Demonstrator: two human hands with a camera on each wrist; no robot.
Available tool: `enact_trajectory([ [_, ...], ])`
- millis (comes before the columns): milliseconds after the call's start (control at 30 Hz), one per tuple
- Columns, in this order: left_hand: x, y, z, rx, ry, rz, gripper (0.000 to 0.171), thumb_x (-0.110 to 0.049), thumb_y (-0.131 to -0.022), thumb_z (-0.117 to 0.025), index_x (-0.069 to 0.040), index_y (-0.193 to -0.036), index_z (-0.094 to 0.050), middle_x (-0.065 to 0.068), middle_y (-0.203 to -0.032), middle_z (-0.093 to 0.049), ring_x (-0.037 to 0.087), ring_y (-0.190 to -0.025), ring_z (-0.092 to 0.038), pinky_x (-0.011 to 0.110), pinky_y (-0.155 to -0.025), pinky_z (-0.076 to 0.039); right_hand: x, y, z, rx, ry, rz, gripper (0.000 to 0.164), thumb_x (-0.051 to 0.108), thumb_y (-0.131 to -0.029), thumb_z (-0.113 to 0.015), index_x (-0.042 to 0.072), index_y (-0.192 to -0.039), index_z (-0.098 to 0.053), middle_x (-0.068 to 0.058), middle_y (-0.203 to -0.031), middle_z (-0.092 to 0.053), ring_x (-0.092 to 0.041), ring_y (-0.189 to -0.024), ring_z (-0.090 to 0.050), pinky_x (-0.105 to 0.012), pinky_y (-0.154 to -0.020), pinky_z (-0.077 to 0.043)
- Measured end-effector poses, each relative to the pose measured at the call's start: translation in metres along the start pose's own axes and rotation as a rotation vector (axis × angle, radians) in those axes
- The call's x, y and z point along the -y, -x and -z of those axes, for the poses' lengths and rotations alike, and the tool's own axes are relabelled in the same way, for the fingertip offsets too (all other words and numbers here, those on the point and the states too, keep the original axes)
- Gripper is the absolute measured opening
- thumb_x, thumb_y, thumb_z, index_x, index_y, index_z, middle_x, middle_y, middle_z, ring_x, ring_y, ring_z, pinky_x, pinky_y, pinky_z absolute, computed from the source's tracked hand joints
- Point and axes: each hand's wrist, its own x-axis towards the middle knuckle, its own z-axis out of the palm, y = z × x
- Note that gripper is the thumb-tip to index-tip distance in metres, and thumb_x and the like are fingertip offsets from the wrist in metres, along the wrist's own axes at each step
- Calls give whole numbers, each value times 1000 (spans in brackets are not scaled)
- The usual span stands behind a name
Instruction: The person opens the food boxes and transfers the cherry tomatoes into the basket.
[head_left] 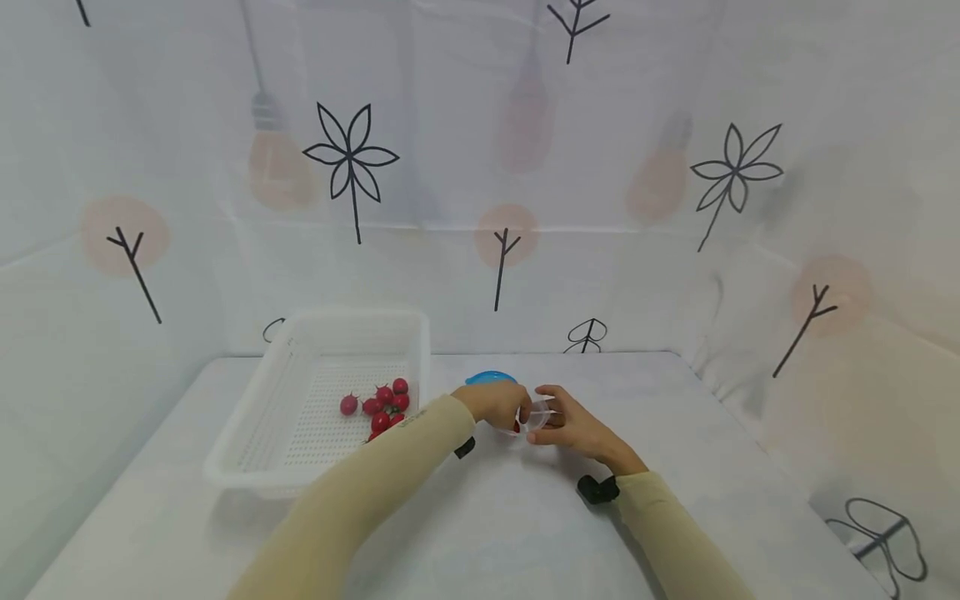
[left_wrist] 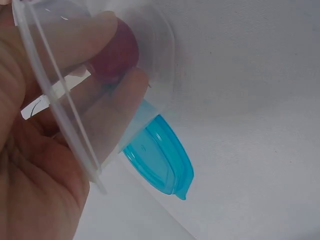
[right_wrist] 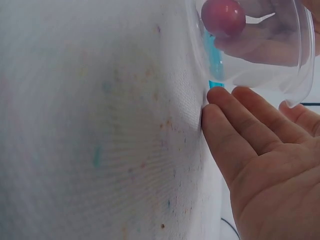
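Observation:
My left hand reaches into a clear plastic container and pinches a red cherry tomato between its fingertips. Through the see-through wall, the fingers and the tomato show inside, low near the container's base. On the other side, my right hand is held with fingers extended and slightly spread. Its fingertips are right at the container's wall, and no object lies in its palm. Behind the container is a translucent blue lid, partly hidden by the left hand in the head view.
A white perforated basket stands at the left of the white table. Several red cherry tomatoes lie in its right side, partly behind my left sleeve. A printed cloth hangs along the table's back edge.

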Motion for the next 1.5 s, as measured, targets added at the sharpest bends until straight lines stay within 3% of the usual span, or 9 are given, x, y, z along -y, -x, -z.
enact_trajectory([
  [367,2,-1,0,-7,1,-25,11,-7,-85,-71,-15,-93,-70,-7,-88,-61,10,-81,-54,24,-70,-46,13,4,-1,15,-11,-11,87,18,-81,-76,4,-147,-21,-22,-141,-40,-35,-117,-53,-48,-95,-43],
  [600,2,0,0,-7,40,-20,11,-7,-85,-71,-14,-93,-70,-6,-87,-61,11,-79,-53,23,-67,-46,4,0,-1,4,-19,-7,88,23,-81,-77,10,-147,-21,-18,-142,-41,-30,-117,-53,-46,-95,-44],
  [733,3,0,4,-23,85,-31,12,-9,-83,-74,-14,-93,-70,-5,-85,-61,11,-77,-55,23,-65,-47,14,4,-2,9,-7,-4,86,22,-81,-76,7,-146,-22,-20,-141,-42,-33,-118,-53,-48,-96,-43],
  [933,3,6,17,-61,126,-69,14,-9,-81,-75,-12,-93,-69,-5,-83,-61,10,-77,-57,21,-64,-47,5,3,-1,-18,30,-27,85,29,-79,-79,14,-144,-26,-19,-143,-39,-30,-116,-53,-48,-96,-43],
  [1200,8,25,41,-129,164,-107,16,-13,-83,-75,-13,-96,-67,-3,-88,-60,11,-83,-57,20,-72,-49,1,-2,-2,-12,19,-16,85,29,-80,-77,13,-145,-25,-15,-141,-43,-32,-119,-52,-50,-98,-41],
  [1500,14,70,59,-183,168,-155,18,-15,-85,-73,-14,-102,-66,-5,-93,-61,10,-86,-56,18,-76,-48,0,-2,-4,-29,54,-29,85,26,-82,-76,11,-146,-22,-11,-138,-47,-32,-119,-53,-52,-99,-41],
])
